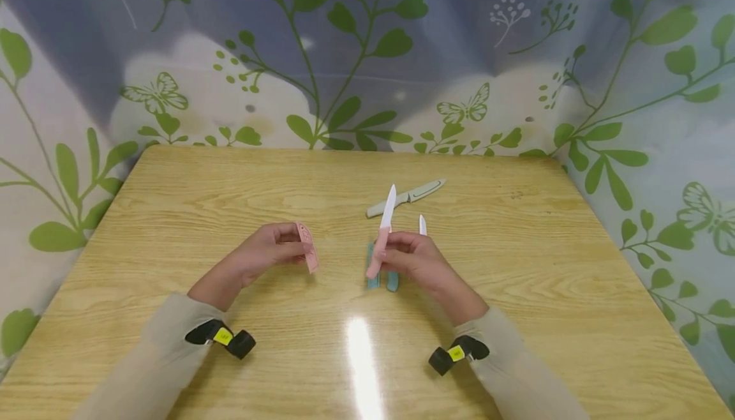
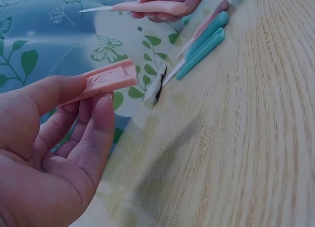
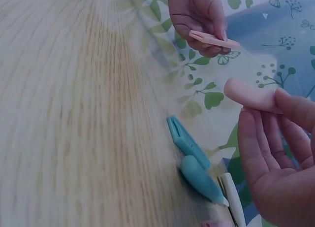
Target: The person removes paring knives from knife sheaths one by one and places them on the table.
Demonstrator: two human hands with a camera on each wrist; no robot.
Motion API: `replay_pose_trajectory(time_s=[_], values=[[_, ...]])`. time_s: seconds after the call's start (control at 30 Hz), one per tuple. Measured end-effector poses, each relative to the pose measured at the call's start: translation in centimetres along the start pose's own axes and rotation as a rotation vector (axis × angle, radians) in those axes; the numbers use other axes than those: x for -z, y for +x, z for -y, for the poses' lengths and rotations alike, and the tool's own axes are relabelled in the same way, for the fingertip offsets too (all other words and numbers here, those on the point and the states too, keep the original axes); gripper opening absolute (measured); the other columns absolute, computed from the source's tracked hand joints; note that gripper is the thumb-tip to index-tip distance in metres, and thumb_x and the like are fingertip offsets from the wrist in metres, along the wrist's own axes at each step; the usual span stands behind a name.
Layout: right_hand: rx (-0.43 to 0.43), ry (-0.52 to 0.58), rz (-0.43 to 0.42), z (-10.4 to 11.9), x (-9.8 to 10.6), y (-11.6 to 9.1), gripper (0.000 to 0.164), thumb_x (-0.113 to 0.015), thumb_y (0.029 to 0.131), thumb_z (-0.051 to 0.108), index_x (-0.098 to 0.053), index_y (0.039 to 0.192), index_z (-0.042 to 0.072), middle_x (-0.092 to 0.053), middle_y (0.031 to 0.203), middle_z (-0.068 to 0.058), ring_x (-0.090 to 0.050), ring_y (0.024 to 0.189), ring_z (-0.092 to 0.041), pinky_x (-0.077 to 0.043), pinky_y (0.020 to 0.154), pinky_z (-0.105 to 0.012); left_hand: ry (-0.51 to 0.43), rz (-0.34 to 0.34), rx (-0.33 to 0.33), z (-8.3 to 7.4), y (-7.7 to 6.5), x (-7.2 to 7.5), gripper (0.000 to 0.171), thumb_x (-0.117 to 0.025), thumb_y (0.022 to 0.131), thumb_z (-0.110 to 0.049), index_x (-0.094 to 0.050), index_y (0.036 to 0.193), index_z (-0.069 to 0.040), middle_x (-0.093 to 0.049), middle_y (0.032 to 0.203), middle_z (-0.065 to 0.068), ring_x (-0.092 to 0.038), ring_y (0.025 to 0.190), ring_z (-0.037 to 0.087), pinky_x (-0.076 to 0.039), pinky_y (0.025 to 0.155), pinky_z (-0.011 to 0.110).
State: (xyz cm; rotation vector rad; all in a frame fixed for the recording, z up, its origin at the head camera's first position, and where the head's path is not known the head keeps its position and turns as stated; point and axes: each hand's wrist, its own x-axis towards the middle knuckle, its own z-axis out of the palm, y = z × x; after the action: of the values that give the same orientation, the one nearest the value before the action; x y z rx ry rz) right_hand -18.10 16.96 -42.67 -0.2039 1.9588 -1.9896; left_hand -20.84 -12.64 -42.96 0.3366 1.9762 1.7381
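My left hand (image 1: pixel 275 249) pinches a pink blade sheath (image 2: pixel 109 81) between thumb and fingers, above the table. Embossed marks show on the sheath in the left wrist view. My right hand (image 1: pixel 416 259) holds a pink-handled knife (image 1: pixel 379 251) by its handle, its bare white blade pointing up and away in the head view. Knife and sheath are apart. Below the right hand lie a teal sheath (image 3: pixel 186 141) and a teal-handled knife (image 3: pixel 201 179), partly covered by hand and knife in the head view.
A pale grey-green knife (image 1: pixel 422 190) with a cover over its blade lies farther back on the wooden table (image 1: pixel 230 184). Another pinkish handle (image 2: pixel 212 16) lies beside the teal knife. A leaf-patterned cloth (image 1: pixel 356 56) hangs along the table's back and sides.
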Motion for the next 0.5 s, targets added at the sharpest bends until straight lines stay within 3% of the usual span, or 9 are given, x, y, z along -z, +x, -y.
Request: replay_pose_trajectory(time_s=[0.1,0.3,0.4,0.5], values=[[0.005,-0.001,-0.007,0.2,-0.5,0.0,0.035,-0.063,0.089,0.000,-0.053,0.118,-0.017,-0.070,0.090,0.003,-0.068,0.084,-0.014,-0.056,0.079,-0.029,-0.007,-0.012,-0.009,0.0,0.0,-0.1,0.026,-0.062,0.092,-0.006,-0.056,0.110,0.011,-0.065,0.092,0.004,-0.063,0.083,0.013,-0.055,0.078,0.026],[-0.024,-0.047,-0.055,0.3,-1.2,0.1,0.031,-0.068,0.086,0.003,-0.060,0.113,-0.011,-0.070,0.091,0.000,-0.067,0.084,-0.013,-0.056,0.077,-0.029,0.037,-0.059,-0.011,0.0,0.0,-0.7,0.032,-0.061,0.092,-0.004,-0.055,0.118,0.013,-0.067,0.099,0.013,-0.065,0.082,0.011,-0.056,0.078,0.029],[-0.033,-0.110,-0.068,0.1,-1.3,0.3,0.030,-0.070,0.085,0.007,-0.063,0.110,-0.007,-0.071,0.088,0.003,-0.067,0.082,-0.012,-0.053,0.069,-0.025,0.050,-0.090,-0.019,-0.2,0.2,-1.1,0.032,-0.061,0.092,-0.005,-0.055,0.118,0.013,-0.066,0.101,0.018,-0.065,0.081,0.011,-0.057,0.077,0.029],[-0.046,-0.157,-0.084,0.0,-1.3,0.3,0.028,-0.070,0.085,0.010,-0.065,0.109,-0.004,-0.071,0.082,0.006,-0.066,0.077,-0.012,-0.042,0.057,-0.021,0.057,-0.119,-0.025,-0.4,0.3,-1.4,0.030,-0.062,0.092,-0.004,-0.056,0.116,0.013,-0.067,0.098,0.017,-0.065,0.078,0.012,-0.057,0.075,0.031]])
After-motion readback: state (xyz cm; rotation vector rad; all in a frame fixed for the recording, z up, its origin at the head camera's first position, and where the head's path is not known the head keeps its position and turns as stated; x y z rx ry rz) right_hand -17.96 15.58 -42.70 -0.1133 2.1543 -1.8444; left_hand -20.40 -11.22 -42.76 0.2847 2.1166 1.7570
